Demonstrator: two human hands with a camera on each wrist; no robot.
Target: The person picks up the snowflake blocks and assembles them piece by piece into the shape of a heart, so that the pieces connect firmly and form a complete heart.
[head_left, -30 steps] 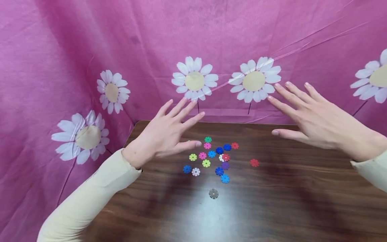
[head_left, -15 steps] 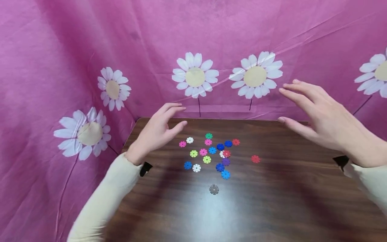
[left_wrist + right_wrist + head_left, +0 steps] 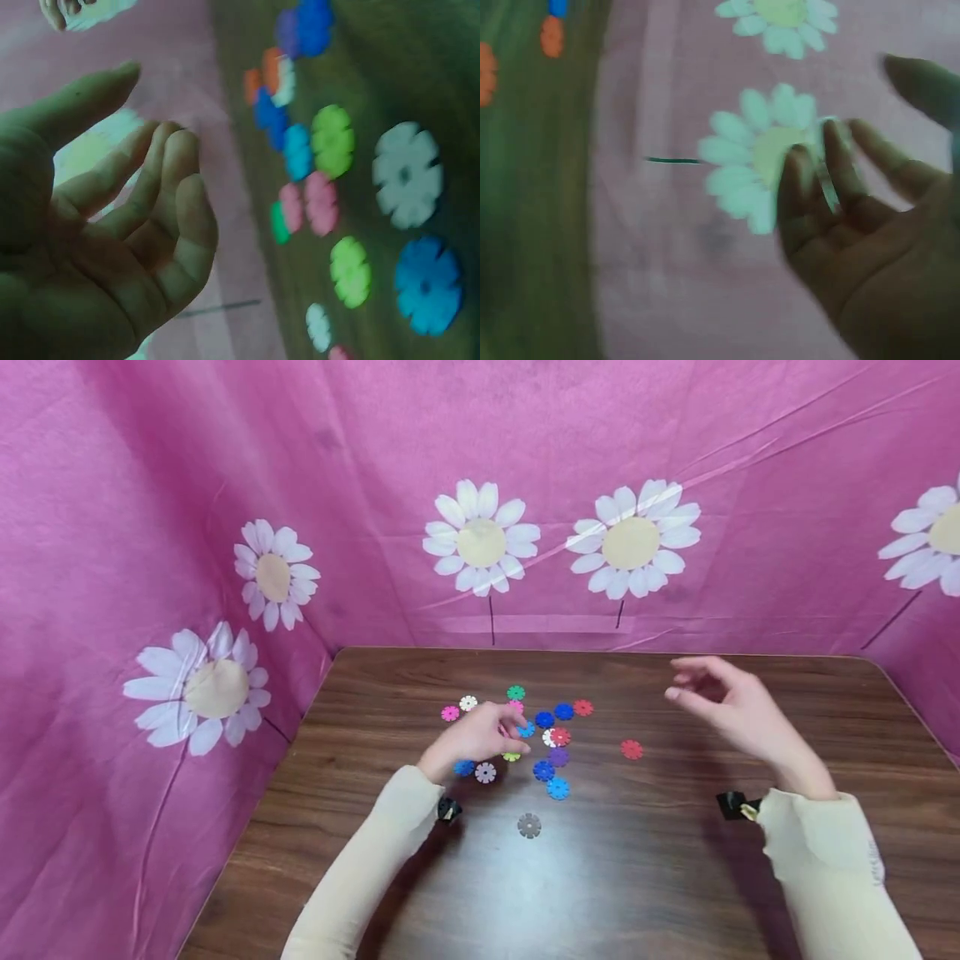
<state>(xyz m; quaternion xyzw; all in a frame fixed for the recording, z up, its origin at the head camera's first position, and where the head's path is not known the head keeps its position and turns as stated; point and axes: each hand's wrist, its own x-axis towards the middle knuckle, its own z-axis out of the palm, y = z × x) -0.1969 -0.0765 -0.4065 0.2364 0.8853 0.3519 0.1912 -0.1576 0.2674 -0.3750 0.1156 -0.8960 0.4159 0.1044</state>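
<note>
Small flat notched discs in several colours lie loosely grouped on the wooden table. My left hand [image 3: 476, 733] hovers over the left part of the group, its fingers loosely bent with nothing between them; it covers some discs in the head view. In the left wrist view, a white disc [image 3: 408, 175], a blue disc [image 3: 427, 286] and a yellow-green disc [image 3: 350, 272] show beside that hand. My right hand [image 3: 731, 706] hangs in the air right of the group, fingers loosely curled and holding nothing. The lone red disc [image 3: 632, 749] is nearest to it.
A grey disc [image 3: 528, 826] lies apart, toward the front of the table [image 3: 637, 877]. Farther back are a green disc [image 3: 516, 692] and another red disc [image 3: 582, 707]. Pink cloth [image 3: 360, 527] with printed daisies hangs behind the table and along its left side.
Both hands were raised with fingers spread. They have come down, and the fingers have bent. The left hand has moved right over the discs; the right hand has moved slightly left. The discs stay put.
</note>
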